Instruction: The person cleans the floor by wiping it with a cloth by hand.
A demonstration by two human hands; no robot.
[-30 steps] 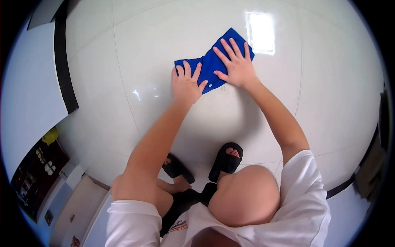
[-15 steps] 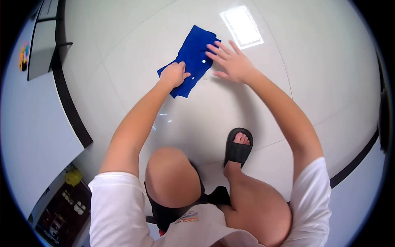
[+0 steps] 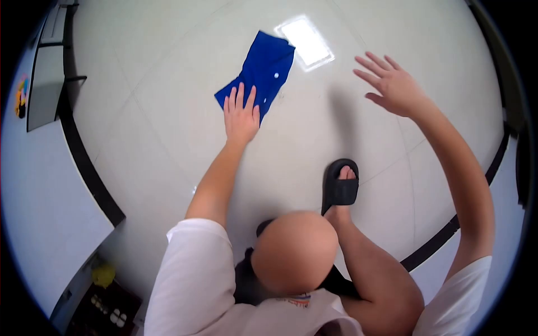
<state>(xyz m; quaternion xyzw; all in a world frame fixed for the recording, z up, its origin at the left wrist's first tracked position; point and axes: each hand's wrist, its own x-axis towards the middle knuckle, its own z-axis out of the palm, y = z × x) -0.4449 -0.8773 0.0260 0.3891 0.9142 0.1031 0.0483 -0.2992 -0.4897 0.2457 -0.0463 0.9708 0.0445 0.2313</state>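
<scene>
I am counting one left hand (image 3: pixel 242 120) and one right hand (image 3: pixel 393 89), two in all, and two white sleeves (image 3: pixel 193 269). I am seeing one blue cloth (image 3: pixel 256 70), with two white spots (image 3: pixel 276 75) showing on it, and one large bright patch (image 3: pixel 305 42) shining on the floor (image 3: pixel 168 106). I am wearing one black slipper (image 3: pixel 342 191) in plain view. Toward the lower left, one yellow thing (image 3: pixel 103 275) is showing and two white shoes (image 3: pixel 115 316) are sitting together.

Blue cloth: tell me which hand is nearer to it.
Left. The left hand rests with its fingers on the near part of the blue cloth; the right hand is apart, off to its right.
</scene>
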